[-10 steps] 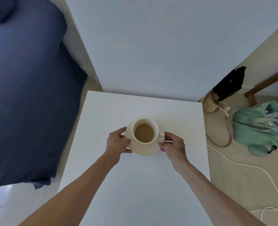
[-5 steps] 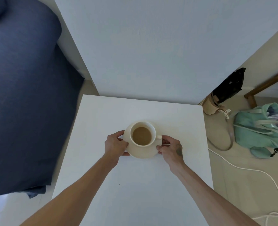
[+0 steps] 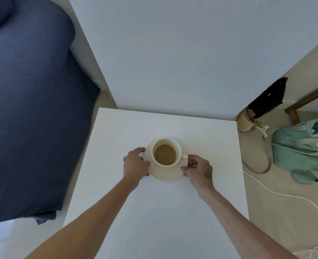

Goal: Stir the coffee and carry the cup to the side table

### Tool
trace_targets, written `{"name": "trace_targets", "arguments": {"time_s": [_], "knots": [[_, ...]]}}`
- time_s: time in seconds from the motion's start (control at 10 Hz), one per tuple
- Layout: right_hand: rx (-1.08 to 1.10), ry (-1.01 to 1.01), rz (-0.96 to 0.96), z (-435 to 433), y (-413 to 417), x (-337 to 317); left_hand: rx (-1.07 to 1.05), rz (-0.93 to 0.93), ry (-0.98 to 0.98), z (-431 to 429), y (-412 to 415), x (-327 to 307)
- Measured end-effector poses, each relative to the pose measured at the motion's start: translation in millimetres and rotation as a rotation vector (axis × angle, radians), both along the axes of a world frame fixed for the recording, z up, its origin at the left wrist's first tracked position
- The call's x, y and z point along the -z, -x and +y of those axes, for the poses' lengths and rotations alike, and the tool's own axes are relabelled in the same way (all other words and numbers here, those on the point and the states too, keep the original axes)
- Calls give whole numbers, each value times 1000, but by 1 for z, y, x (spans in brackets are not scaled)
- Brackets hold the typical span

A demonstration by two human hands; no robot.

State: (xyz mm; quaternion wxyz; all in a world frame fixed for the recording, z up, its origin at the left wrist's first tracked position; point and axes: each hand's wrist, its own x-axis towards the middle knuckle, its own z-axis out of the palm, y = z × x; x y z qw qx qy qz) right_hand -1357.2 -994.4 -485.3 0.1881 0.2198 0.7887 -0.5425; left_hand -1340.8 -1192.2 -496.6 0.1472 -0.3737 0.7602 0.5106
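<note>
Cup [image 3: 166, 152] of coffee [image 3: 165, 154], perhaps half-full

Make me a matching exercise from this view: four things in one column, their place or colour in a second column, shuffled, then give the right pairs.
Things:
1. cup
2. bag
3. left hand
4. cable

Descriptions:
A. mint green, lying on the floor
B. white, trailing across the floor
C. holds light brown coffee, stands on the saucer
D. grips the saucer's rim on the side away from the cup's handle

Pairs: 1-C, 2-A, 3-D, 4-B
</note>
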Motion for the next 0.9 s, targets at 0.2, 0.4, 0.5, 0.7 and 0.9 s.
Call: {"name": "trace_targets", "arguments": {"time_s": [0.2,0.4,0.5,0.7,0.9], "knots": [[-17,-31,0,-1,1,4,88,-25,130,-2,2,2],[-23,-88,25,-3,0,8,169,-27,231,-4,1,4],[-45,-128,39,-6,-1,11,174,-29,226,-5,-1,8],[-167,-312,72,-6,-6,12,184,-26,221,-7,-6,14],[-162,-342,-4,15,-34,-11,109,-56,254,-9,-37,9]]}}
